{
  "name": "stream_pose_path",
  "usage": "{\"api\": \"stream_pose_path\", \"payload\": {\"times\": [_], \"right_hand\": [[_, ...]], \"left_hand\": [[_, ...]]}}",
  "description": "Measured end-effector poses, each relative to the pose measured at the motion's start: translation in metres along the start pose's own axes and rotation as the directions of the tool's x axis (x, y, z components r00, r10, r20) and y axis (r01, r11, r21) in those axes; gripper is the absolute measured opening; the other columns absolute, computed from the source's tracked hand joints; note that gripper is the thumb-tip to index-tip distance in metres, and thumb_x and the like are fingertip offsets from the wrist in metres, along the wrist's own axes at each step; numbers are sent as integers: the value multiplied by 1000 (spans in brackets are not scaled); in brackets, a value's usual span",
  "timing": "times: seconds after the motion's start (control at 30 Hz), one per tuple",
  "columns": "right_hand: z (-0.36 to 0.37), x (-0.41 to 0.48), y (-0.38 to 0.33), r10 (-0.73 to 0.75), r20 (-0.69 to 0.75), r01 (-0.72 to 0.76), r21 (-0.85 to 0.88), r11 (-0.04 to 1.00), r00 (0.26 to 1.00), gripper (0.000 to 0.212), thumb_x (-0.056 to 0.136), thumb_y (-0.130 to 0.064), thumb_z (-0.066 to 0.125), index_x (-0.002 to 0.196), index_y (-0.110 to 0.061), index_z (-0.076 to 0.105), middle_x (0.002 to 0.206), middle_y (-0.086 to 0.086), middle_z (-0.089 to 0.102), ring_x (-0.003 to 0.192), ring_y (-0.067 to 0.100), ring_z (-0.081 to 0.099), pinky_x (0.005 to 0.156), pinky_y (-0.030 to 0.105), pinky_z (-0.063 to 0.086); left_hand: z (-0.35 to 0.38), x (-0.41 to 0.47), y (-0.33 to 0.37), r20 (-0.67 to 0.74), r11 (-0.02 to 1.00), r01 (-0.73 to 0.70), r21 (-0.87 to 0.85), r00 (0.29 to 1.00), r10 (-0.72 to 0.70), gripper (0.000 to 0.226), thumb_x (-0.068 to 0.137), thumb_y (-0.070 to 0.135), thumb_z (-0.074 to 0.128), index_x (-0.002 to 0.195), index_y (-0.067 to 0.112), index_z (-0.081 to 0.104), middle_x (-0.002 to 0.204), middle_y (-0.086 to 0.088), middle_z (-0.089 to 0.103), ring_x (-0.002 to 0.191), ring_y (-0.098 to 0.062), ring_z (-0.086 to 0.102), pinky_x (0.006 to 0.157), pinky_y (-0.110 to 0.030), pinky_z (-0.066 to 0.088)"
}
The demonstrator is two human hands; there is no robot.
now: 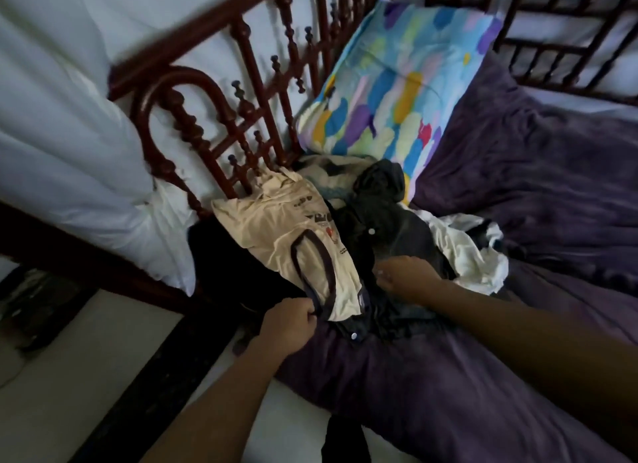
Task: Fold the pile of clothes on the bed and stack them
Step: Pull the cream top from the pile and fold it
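White puffy bedding (69,134), far left, outside the dark red turned-wood bed rail (193,117). Pile of clothes on the bed, against that rail and below the multicoloured patterned pillow (390,83):
- Cream printed T-shirt with dark neck trim (269,235), topmost at left; left hand (288,328) fisted around the trim.
- Dark snap-button garment (390,228), centre; right hand (407,276) on it, fingers curled into the fabric.
- Crumpled white garment (466,252), right edge.

Purple rumpled blanket (535,186) underneath, spreading right.
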State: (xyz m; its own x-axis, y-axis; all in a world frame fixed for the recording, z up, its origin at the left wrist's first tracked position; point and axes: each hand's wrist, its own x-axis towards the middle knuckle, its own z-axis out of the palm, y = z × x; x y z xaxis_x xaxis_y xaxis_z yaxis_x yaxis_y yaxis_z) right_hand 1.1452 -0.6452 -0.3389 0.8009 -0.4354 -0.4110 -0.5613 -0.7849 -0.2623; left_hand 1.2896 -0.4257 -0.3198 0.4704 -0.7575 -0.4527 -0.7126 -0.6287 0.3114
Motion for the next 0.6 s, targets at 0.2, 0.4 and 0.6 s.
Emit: {"api": "stream_pose_path", "payload": {"times": [0.2, 0.4, 0.6], "right_hand": [[56, 29, 3, 279, 209, -311, 143, 939, 937, 22, 91, -37, 51, 103, -23, 63, 108, 8, 65, 99, 31, 61, 75, 37, 48], [116, 51, -21, 569, 638, -768, 641, -18, 519, 33, 94, -38, 53, 74, -12, 55, 72, 11, 62, 61, 26, 62, 58, 35, 52], [153, 68, -54, 522, 749, -626, 646, -436, 409, 39, 81, -40, 74, 67, -11, 52, 53, 7, 54, 39, 19, 48, 38, 19, 42]], "left_hand": [[41, 77, -21, 168, 984, -168, 55, 973, 157, 21, 92, 26, 49, 105, 15, 61, 108, -2, 59, 100, -23, 58, 80, -37, 48], [34, 173, -32, 48, 841, -441, 314, 892, 450, 66, 83, 13, 59, 143, 28, 36, 152, -7, 26, 140, -33, 24, 107, -49, 30], [29, 195, -45, 118, 716, -575, 396, 805, 582, 18, 87, 20, 56, 102, 22, 65, 113, -1, 61, 112, -24, 49, 105, -41, 28]]}}
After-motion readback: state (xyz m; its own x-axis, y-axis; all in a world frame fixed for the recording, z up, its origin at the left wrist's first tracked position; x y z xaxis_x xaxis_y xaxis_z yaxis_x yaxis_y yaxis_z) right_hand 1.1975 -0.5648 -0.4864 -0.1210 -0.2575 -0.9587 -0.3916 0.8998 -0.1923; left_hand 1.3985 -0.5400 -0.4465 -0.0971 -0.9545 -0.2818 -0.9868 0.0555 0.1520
